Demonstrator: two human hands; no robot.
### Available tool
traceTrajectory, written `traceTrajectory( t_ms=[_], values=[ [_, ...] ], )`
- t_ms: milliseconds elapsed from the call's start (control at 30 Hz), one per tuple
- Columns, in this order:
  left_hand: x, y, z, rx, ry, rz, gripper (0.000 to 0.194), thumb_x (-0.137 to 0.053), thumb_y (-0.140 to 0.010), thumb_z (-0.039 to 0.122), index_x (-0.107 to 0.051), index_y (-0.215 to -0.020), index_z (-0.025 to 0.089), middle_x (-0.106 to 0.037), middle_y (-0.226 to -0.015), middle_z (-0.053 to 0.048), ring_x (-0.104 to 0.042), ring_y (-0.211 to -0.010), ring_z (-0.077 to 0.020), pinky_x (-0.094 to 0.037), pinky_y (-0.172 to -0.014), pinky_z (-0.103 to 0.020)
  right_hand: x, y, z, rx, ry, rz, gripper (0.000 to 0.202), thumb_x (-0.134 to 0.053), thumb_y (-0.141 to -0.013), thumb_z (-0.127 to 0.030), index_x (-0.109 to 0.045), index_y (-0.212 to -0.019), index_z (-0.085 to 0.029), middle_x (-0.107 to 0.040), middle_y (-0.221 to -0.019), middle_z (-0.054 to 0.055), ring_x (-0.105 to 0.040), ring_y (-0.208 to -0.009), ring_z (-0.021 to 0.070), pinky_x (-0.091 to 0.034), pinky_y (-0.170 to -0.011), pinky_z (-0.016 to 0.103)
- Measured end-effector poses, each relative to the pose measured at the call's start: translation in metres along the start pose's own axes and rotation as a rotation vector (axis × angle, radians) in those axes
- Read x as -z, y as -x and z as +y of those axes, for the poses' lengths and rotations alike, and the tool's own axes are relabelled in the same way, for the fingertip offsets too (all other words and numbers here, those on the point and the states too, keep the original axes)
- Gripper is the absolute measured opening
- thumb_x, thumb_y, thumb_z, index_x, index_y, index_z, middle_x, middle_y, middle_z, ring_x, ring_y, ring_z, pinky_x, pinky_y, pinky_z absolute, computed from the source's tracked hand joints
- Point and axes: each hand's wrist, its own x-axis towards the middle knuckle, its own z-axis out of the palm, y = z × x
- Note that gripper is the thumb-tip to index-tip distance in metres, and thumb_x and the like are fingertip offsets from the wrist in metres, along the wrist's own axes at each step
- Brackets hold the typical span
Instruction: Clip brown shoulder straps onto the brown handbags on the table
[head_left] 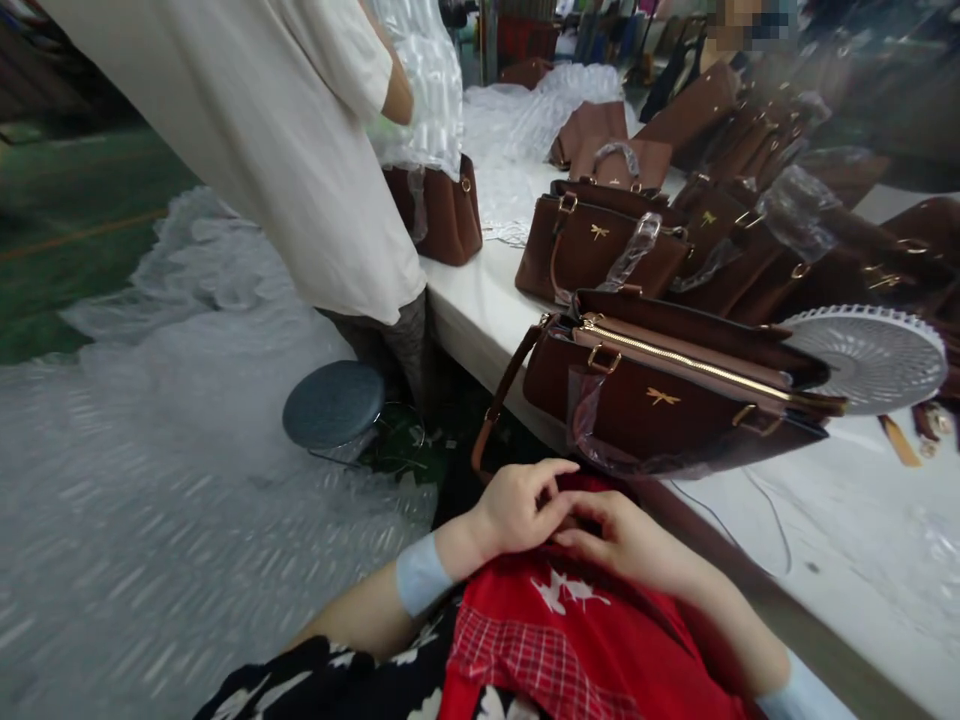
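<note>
My left hand (521, 508) and my right hand (626, 535) meet in front of the red apron (592, 620), their fingertips touching or overlapping. The left index finger reaches forward, apart from the thumb. On the right hand, thumb and fingers are loosely spread with a gap between them. I see nothing held in either hand, though some fingertips are hidden. Just beyond them, a dark brown handbag (690, 415) stands at the table edge, its top gaping around a gold zipper. Clear film wraps its handle, and a brown strap (499, 410) hangs off its left side.
Several more brown handbags (600, 245) crowd the white table (847, 520). A white round fan guard (870, 355) is at right. On the left, a person in a white shirt (300, 150) stands near a blue stool (334, 403) and heaped clear air-cushion wrap (150, 480).
</note>
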Motion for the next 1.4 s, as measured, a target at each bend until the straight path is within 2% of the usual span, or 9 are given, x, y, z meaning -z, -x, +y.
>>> traceTrajectory(
  t_ms=[100,267,400,500,600,733,867,1133,1400],
  values=[
    [0.037,-0.005,-0.019,0.133,-0.045,0.251,0.026,-0.058,-0.089,0.037,-0.072,-0.098,0.018,-0.066,-0.060,0.000,-0.057,-0.051,-0.0111,-0.046,-0.055,-0.022,0.021,0.015,0.016,-0.084,-0.018,-0.037,0.025,-0.060,-0.090,-0.040,-0.064,-0.079,-0.018,-0.063,-0.070,-0.002,-0.055,-0.064,0.0126,-0.042,-0.060,0.023],
    [0.122,0.011,-0.076,0.288,-0.175,0.701,0.029,-0.059,-0.087,0.042,-0.073,-0.093,0.017,-0.069,-0.068,-0.001,-0.057,-0.056,-0.0119,-0.043,-0.055,-0.022,0.068,0.052,0.046,-0.247,-0.137,0.017,0.038,-0.064,-0.084,-0.054,-0.062,-0.077,-0.017,-0.057,-0.069,-0.001,-0.054,-0.062,0.0132,-0.045,-0.058,0.025],
    [0.159,0.031,-0.111,0.380,-0.317,0.759,0.031,-0.058,-0.086,0.044,-0.073,-0.095,0.018,-0.065,-0.062,0.000,-0.055,-0.056,-0.0136,-0.044,-0.058,-0.024,0.080,0.064,0.048,-0.308,-0.244,-0.011,0.039,-0.063,-0.084,-0.055,-0.062,-0.082,-0.016,-0.057,-0.069,0.000,-0.054,-0.061,0.0133,-0.045,-0.057,0.025],
    [0.141,0.026,-0.102,0.294,-0.427,0.590,0.026,-0.058,-0.087,0.040,-0.073,-0.093,0.020,-0.071,-0.077,-0.004,-0.062,-0.075,-0.0187,-0.048,-0.074,-0.029,0.062,0.045,0.039,-0.246,-0.131,-0.042,0.035,-0.060,-0.088,-0.051,-0.064,-0.081,-0.017,-0.057,-0.066,-0.001,-0.050,-0.059,0.0116,-0.040,-0.053,0.023],
    [0.083,0.009,-0.061,0.108,-0.240,0.325,0.026,-0.050,-0.093,0.034,-0.071,-0.098,0.019,-0.072,-0.095,-0.008,-0.064,-0.094,-0.0199,-0.049,-0.088,-0.032,0.028,0.011,0.026,-0.176,0.043,-0.055,0.029,-0.059,-0.088,-0.043,-0.065,-0.078,-0.017,-0.059,-0.065,-0.002,-0.050,-0.058,0.0115,-0.038,-0.053,0.022],
    [0.004,-0.006,-0.010,0.031,0.050,-0.268,0.034,-0.044,-0.096,0.037,-0.062,-0.118,0.017,-0.071,-0.107,-0.010,-0.066,-0.096,-0.0207,-0.051,-0.084,-0.031,-0.004,-0.018,0.016,-0.092,0.009,-0.104,0.009,-0.064,-0.080,-0.024,-0.067,-0.079,-0.016,-0.067,-0.073,0.001,-0.057,-0.065,0.0136,-0.044,-0.060,0.022],
    [-0.002,-0.004,-0.008,0.213,0.136,-0.557,0.041,-0.046,-0.095,0.044,-0.059,-0.123,0.017,-0.072,-0.082,-0.006,-0.067,-0.072,-0.0184,-0.048,-0.065,-0.026,0.005,-0.005,0.021,-0.096,-0.074,-0.206,0.013,-0.064,-0.082,-0.029,-0.068,-0.086,-0.017,-0.068,-0.080,0.001,-0.060,-0.070,0.0148,-0.046,-0.064,0.023],
    [0.037,0.000,-0.046,0.339,0.119,-0.495,0.037,-0.062,-0.085,0.047,-0.069,-0.105,0.018,-0.065,-0.065,0.001,-0.057,-0.057,-0.0115,-0.036,-0.053,-0.021,0.044,0.039,0.040,-0.207,0.012,-0.114,0.027,-0.053,-0.093,-0.041,-0.067,-0.099,-0.019,-0.066,-0.084,0.002,-0.057,-0.071,0.0148,-0.045,-0.064,0.024],
    [0.009,-0.019,-0.015,0.095,0.021,-0.509,0.032,-0.061,-0.086,0.046,-0.068,-0.098,0.017,-0.069,-0.080,-0.003,-0.059,-0.068,-0.0134,-0.038,-0.059,-0.022,0.029,0.025,0.021,-0.117,-0.076,0.058,0.023,-0.053,-0.093,-0.042,-0.062,-0.099,-0.021,-0.067,-0.090,0.002,-0.060,-0.080,0.0164,-0.048,-0.072,0.025]
  ],
)
